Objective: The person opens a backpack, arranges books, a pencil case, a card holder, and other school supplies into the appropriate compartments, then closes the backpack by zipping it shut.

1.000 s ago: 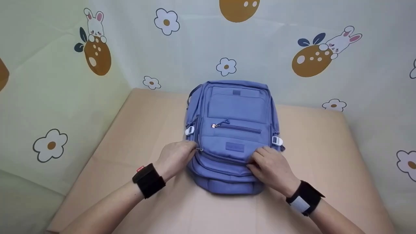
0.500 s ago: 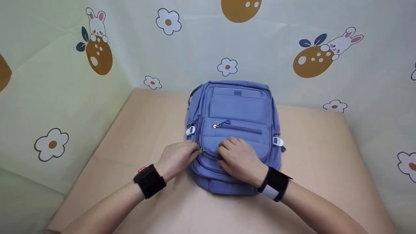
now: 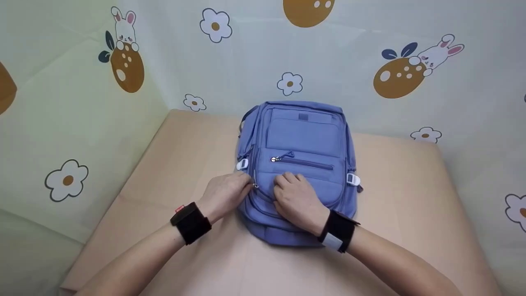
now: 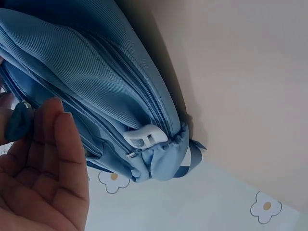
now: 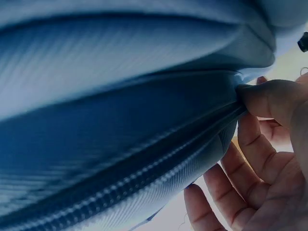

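Observation:
A blue backpack (image 3: 304, 135) lies front up on the beige table (image 3: 185, 164). My left hand (image 3: 246, 183) sits at the left edge of its lower front pocket, beside a small metal zipper pull (image 3: 255, 186). In the left wrist view the left hand (image 4: 29, 120) pinches a blue tab (image 4: 19, 120) between thumb and fingers. My right hand (image 3: 287, 181) lies on the lower front pocket with curled fingers, close to the left hand. In the right wrist view its thumb (image 5: 264, 98) presses on the end of the zipper line (image 5: 144, 178); whatever it pinches there is hidden.
White buckles sit on the backpack's left side (image 3: 242, 164) and right side (image 3: 353, 179). A second zipper (image 3: 304, 163) runs across the front, higher up. A flower-and-rabbit patterned backdrop (image 3: 370, 74) walls the table at the back and on both sides.
My right hand has slid left along the lower front pocket, from the bag's right side to just beside my left hand. The left hand has held its place.

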Demonstrator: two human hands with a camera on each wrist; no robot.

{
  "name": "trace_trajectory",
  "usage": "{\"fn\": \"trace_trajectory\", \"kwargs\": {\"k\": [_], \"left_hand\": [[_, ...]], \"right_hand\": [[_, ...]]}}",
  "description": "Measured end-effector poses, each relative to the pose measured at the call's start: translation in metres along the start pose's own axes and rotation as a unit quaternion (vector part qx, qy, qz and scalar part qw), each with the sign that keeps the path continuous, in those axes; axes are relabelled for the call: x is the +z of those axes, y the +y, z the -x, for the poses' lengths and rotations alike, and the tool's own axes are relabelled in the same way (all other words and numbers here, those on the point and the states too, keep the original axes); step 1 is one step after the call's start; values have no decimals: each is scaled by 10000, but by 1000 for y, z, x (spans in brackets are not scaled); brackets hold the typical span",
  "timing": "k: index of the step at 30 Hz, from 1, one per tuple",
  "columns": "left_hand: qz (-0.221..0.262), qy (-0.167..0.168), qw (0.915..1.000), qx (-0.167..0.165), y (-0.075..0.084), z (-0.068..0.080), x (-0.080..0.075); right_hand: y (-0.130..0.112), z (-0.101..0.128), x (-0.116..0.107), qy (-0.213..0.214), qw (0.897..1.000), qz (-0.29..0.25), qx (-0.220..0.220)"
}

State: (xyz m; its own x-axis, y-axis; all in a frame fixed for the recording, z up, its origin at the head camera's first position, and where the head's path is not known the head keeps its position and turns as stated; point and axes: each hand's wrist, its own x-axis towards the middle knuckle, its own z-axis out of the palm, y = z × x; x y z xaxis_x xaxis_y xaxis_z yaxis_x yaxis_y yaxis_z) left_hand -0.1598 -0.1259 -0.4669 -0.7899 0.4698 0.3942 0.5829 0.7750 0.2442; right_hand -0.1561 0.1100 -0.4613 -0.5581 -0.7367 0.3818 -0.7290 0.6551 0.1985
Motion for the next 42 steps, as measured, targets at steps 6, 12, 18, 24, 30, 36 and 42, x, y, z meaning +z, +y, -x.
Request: {"fn": "trace_trajectory", "kwargs": {"k": [6, 12, 18, 24, 30, 36, 42], "left_hand": [[-50, -73, 9997, -241, -14, -13, 0], [-154, -61, 9990, -412, -28, -33, 4], [-265, -18, 9982, -542, -40, -60, 9], [-461, -213, 9953, -827, -46, -81, 15], [-557, -431, 9925, -1002, -45, -86, 20], [-442, -372, 9915, -1169, -44, -88, 24], [-364, -386, 9907, -1255, -43, -95, 32]], "right_hand": [[0, 3, 0, -52, 9999, -112, 42], [0, 3, 0, -24, 9996, -263, 95], [-1, 5, 0, -74, 9991, -393, 141], [0, 5, -1, -34, 9979, -608, 202], [0, 5, -3, 35, 9972, -714, 224], [3, 4, -4, -16, 9959, -850, 315], [12, 2, -2, 49, 9933, -1072, 423]]}}
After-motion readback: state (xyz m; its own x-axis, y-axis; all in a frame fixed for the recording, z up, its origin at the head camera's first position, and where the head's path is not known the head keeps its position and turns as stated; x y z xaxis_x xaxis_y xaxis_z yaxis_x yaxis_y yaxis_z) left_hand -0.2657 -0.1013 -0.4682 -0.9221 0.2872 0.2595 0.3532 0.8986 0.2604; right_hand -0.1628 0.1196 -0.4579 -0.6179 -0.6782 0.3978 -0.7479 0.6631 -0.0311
